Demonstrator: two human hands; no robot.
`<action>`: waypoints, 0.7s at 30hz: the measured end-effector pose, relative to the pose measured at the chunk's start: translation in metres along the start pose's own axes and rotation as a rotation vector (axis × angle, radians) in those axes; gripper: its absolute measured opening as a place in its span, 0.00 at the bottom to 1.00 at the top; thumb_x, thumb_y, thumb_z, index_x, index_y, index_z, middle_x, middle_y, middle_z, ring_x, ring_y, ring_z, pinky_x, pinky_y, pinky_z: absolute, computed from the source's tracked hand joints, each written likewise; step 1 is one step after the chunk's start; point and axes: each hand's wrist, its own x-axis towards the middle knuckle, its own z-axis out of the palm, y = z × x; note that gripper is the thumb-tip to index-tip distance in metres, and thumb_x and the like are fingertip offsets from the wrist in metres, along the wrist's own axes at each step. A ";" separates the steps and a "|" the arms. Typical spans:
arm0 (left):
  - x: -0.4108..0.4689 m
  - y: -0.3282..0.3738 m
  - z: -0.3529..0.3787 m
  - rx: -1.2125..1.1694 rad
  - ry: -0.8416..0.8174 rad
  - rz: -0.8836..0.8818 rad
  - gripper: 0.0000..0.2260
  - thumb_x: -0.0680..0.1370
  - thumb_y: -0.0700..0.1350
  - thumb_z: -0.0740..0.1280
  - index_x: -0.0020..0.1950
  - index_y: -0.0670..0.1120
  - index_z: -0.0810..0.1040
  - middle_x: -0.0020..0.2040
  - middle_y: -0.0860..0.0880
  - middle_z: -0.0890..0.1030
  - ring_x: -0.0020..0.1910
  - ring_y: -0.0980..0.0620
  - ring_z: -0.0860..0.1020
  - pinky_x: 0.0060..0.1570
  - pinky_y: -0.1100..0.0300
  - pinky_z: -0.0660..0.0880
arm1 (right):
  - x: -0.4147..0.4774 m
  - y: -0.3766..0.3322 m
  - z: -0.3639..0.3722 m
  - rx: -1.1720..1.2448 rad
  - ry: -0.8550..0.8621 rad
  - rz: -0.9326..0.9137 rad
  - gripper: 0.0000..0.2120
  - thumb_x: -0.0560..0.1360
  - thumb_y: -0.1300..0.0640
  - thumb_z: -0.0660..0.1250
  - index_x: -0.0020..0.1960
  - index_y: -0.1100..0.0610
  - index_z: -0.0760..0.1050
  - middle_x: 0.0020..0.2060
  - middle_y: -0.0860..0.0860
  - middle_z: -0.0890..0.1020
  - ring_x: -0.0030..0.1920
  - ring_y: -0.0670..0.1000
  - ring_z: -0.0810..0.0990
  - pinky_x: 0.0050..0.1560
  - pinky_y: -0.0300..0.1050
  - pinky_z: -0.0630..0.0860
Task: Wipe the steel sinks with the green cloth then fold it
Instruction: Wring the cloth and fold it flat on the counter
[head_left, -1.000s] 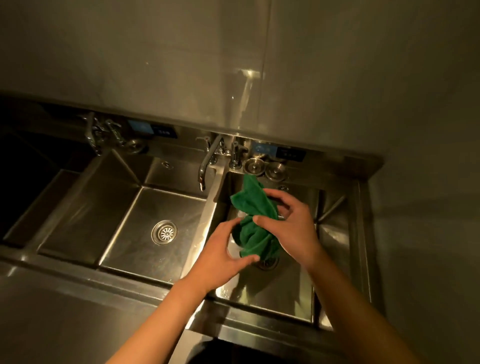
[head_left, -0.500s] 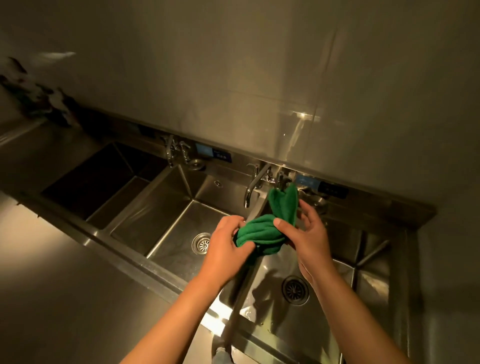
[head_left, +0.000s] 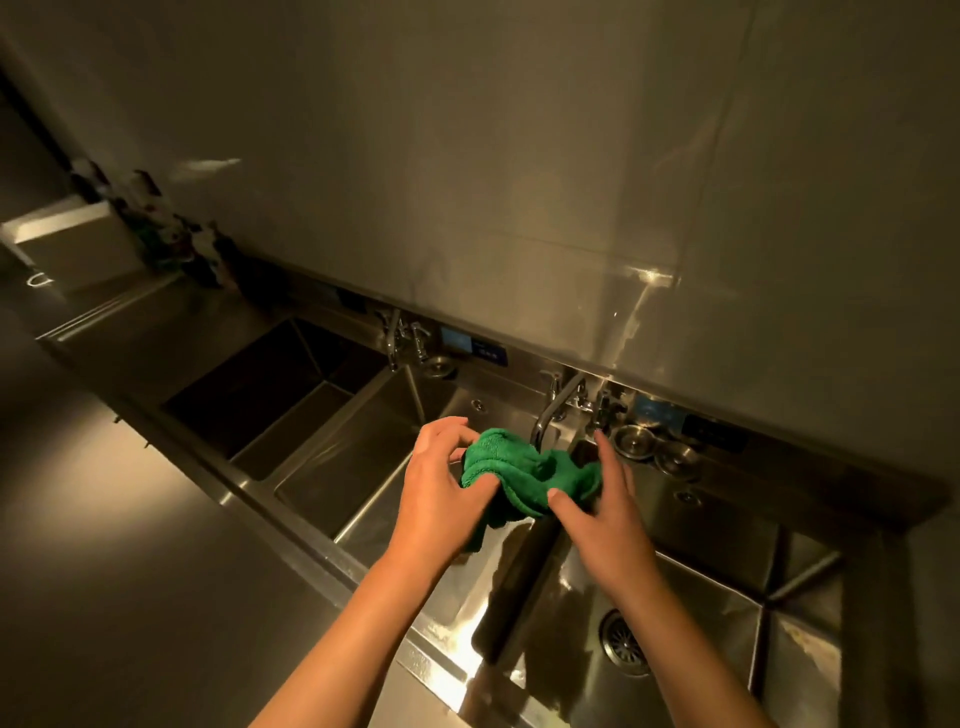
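Head view: my left hand (head_left: 441, 499) pinches the left end of the bunched cloth (head_left: 524, 473) between thumb and curled fingers, my right hand (head_left: 602, 514) clamps the right end, thumb in front, fingers behind, holding it in the air above the divider (head_left: 511, 587) between two sinks (head_left: 337, 467).

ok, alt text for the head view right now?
Two bare hands hold a bunched green cloth over a three-basin steel sink, between its middle and right basins, the left hand gripping one end, the right hand pinching the other. A curved faucet stands just behind the cloth; the right basin's drain shows below.
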 end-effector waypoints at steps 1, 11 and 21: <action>0.002 -0.003 -0.003 -0.001 0.008 -0.016 0.15 0.73 0.38 0.76 0.48 0.57 0.77 0.66 0.54 0.75 0.63 0.72 0.70 0.56 0.78 0.67 | 0.002 -0.006 0.002 -0.064 -0.010 -0.081 0.42 0.73 0.51 0.73 0.75 0.27 0.52 0.75 0.32 0.57 0.70 0.37 0.64 0.58 0.36 0.72; 0.016 -0.036 -0.059 -0.122 0.030 -0.096 0.14 0.72 0.38 0.73 0.50 0.55 0.79 0.66 0.61 0.74 0.63 0.67 0.74 0.55 0.78 0.68 | 0.014 -0.040 0.116 -0.106 -0.245 -0.152 0.55 0.58 0.40 0.83 0.75 0.28 0.54 0.71 0.32 0.67 0.69 0.40 0.72 0.61 0.45 0.79; 0.038 -0.141 -0.197 -0.276 -0.149 -0.099 0.16 0.75 0.45 0.76 0.61 0.58 0.80 0.63 0.61 0.79 0.66 0.63 0.76 0.59 0.75 0.71 | 0.034 -0.059 0.264 -0.090 -0.287 -0.141 0.32 0.68 0.62 0.77 0.62 0.33 0.75 0.53 0.41 0.84 0.55 0.43 0.84 0.48 0.34 0.80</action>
